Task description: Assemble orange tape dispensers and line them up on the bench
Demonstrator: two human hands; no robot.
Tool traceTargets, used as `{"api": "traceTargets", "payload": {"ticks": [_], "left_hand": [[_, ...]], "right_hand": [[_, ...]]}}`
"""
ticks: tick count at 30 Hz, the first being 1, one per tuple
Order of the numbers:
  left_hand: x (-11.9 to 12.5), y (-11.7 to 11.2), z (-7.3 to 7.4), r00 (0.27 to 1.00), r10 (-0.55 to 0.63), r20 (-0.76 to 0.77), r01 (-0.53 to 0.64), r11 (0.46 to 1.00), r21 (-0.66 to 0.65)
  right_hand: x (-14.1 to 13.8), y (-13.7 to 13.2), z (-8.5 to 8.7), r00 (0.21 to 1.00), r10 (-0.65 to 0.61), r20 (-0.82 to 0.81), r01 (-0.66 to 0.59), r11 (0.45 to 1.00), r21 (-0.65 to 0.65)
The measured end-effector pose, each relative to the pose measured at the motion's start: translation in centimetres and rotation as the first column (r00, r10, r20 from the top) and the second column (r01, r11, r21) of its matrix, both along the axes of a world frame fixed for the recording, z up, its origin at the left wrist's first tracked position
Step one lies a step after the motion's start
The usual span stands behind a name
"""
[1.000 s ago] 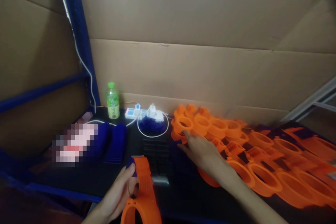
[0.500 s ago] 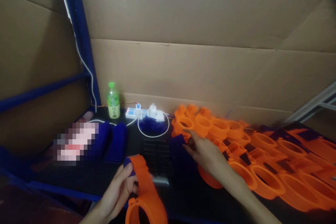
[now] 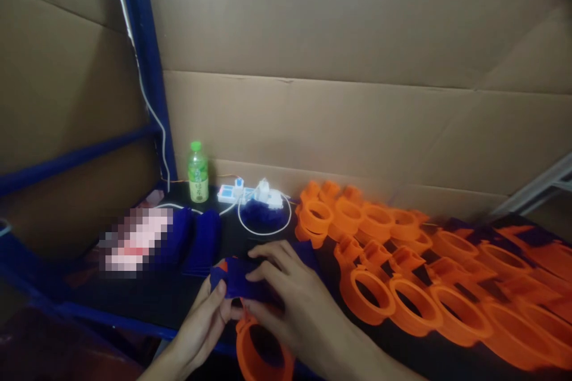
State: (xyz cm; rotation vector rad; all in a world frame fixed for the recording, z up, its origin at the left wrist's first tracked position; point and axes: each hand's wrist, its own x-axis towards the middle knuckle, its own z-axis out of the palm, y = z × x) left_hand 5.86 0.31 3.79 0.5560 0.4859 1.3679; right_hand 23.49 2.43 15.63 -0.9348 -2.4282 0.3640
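Note:
My left hand (image 3: 203,318) is closed around the upper end of an orange ringed part (image 3: 243,350), whose ring hangs below the fingers. A blue flat piece (image 3: 239,278) lies across that upper end, covering most of it. My right hand (image 3: 299,294) has its fingers bent over the blue piece and its thumb below, gripping it against the orange part. Partly behind my right hand lies more blue flat material (image 3: 309,252). To the right, several like orange ringed parts (image 3: 409,309) lie in rows on the black tabletop (image 3: 152,303).
Stacks of blue flat pieces (image 3: 202,247) lie left of my hands, beside a pixelated pink patch (image 3: 138,241). At the back stand a green-capped bottle (image 3: 198,172) and a white power strip (image 3: 227,193) with a looped cable. Cardboard walls (image 3: 335,119) and a blue post (image 3: 145,41) enclose the table.
My right hand has moved left from the blue material by the orange rows, bringing a blue piece onto the orange part in my left hand. The view has shifted slightly.

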Motion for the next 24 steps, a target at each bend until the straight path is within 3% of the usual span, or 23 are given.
{"api": "traceTargets", "payload": {"ticks": [4,6,16,24], "left_hand": [[-0.1,0.0,-0.6,0.999,0.034,-0.014,-0.034,0.999,0.014],[-0.1,0.0,-0.9,0.999,0.033,-0.012,-0.033,0.999,0.026],[-0.1,-0.6,-0.9,0.991,0.055,-0.120,-0.062,0.996,-0.062],[-0.2,-0.3,-1.4,0.988,0.063,-0.139,-0.076,0.993,-0.087]], "right_hand": [[0.1,0.1,-0.3,0.997,-0.001,-0.071,-0.016,0.971,-0.239],[0.2,0.2,-0.6,0.997,-0.030,-0.077,0.006,0.956,-0.292],[0.4,-0.6,-0.4,0.991,-0.129,-0.046,0.106,0.935,-0.339],[0.6,-0.5,-0.8,0.988,-0.104,-0.117,0.052,0.923,-0.381]]}}
